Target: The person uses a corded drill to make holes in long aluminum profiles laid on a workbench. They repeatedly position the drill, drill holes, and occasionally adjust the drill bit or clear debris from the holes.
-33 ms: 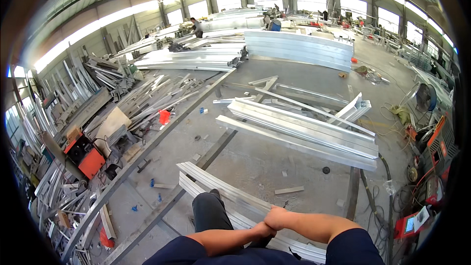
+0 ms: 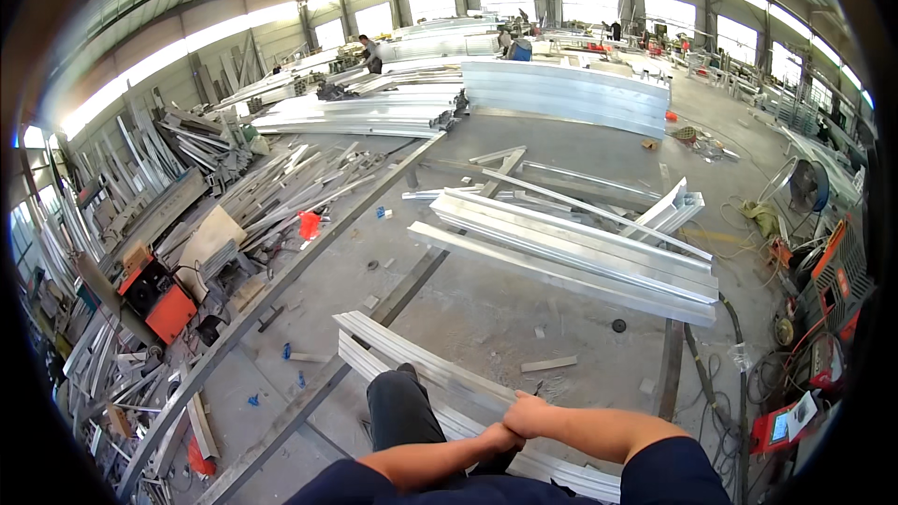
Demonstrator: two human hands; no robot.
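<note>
My left hand and my right hand meet in front of my body, fingers curled and closed, the right one against the far side of the left. Whatever they hold, if anything, is hidden; a thin dark thing shows just beyond the right hand, and I cannot tell whether it is held. Beneath the hands run long silvery ribbed metal profiles, slanting from the left down to the lower right. My dark-trousered leg lies across them, left of the hands.
Farther off, more silvery profiles rest on dark floor beams. Scrap metal lengths and an orange-and-black machine are at left. Cables, a fan and a red device stand at right. A person is in the background.
The view has shifted very slightly, so the surroundings sit a little farther left. Both hands stay together in the same place.
</note>
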